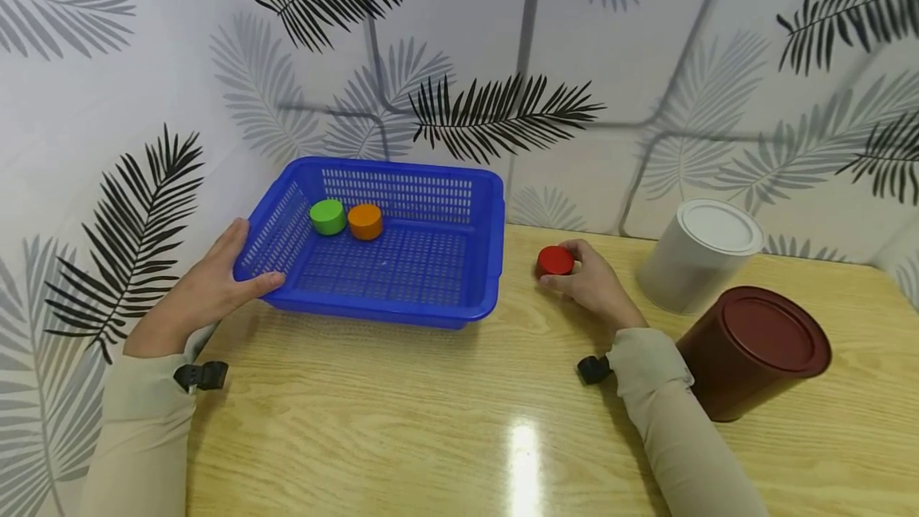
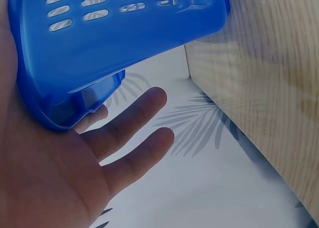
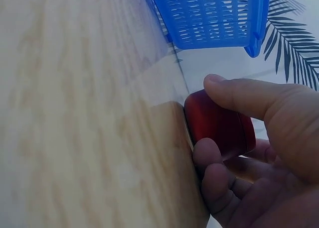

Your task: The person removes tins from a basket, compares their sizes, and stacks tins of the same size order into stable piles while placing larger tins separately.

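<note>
My left hand (image 1: 204, 286) grips the left front corner of a blue plastic basket (image 1: 388, 311), thumb over the rim. In the left wrist view the rim of the basket (image 2: 104, 54) sits against the palm, and the other fingers stretch out spread below it. Inside the basket, a green cylinder (image 1: 328, 217) and an orange cylinder (image 1: 365, 222) stand side by side near the back left. My right hand (image 1: 592, 282) pinches a small red cylinder (image 1: 555, 261) between thumb and fingers, right of the basket. It stands upright at the table surface in the right wrist view.
A white canister (image 1: 700, 254) stands at the right, behind my right forearm. Close beside that sleeve is a dark red canister (image 1: 754, 353). The wooden table (image 1: 373, 421) meets a leaf-patterned backdrop (image 1: 610, 62) at the back and left.
</note>
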The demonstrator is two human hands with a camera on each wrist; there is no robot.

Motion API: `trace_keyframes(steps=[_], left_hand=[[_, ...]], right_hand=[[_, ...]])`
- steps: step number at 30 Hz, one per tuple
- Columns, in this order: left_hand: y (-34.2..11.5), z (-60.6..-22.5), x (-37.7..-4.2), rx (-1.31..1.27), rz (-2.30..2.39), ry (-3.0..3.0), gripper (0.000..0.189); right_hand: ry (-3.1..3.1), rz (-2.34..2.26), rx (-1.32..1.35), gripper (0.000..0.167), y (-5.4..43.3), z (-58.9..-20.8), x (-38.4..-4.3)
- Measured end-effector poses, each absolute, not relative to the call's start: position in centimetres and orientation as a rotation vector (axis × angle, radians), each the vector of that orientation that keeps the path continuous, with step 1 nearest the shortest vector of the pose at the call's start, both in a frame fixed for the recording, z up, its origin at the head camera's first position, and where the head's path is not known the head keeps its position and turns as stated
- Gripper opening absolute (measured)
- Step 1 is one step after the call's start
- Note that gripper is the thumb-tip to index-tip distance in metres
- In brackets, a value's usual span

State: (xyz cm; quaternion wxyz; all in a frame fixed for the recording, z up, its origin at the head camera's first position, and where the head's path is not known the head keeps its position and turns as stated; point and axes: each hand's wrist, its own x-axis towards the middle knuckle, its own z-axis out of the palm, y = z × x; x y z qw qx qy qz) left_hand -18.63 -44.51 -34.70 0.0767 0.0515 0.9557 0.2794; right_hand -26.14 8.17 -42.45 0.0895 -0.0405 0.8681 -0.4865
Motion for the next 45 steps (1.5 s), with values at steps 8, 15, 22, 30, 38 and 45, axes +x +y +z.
trace_keyframes(steps=[8, 15, 22, 30, 38, 45], left_hand=[[-45.2, -34.8, -18.8, 0.164, 0.888, 2.842, 0.114], [-46.2, -35.0, -18.5, 0.189, 0.898, 2.846, 0.114], [-46.4, -34.9, -18.5, 0.204, 0.920, 2.848, 0.115], [-46.4, -34.8, -18.9, 0.218, 0.921, 2.857, 0.116], [-46.1, -34.7, -19.1, 0.203, 0.897, 2.846, 0.117], [-45.9, -34.9, -19.3, 0.204, 0.938, 2.833, 0.117]], right_hand=[[2.555, -1.451, -0.141, 0.083, 7.9, -42.0, -26.0], [2.511, -1.520, -0.113, 0.086, 8.2, -41.0, -25.5], [2.525, -1.676, -0.185, 0.080, 8.0, -39.1, -25.1], [2.607, -1.955, -0.265, 0.051, 5.6, -36.6, -24.1], [2.606, -2.041, -0.515, 0.032, 1.3, -32.0, -23.8], [2.656, -1.899, -0.669, 0.032, -2.6, -29.1, -24.8]])
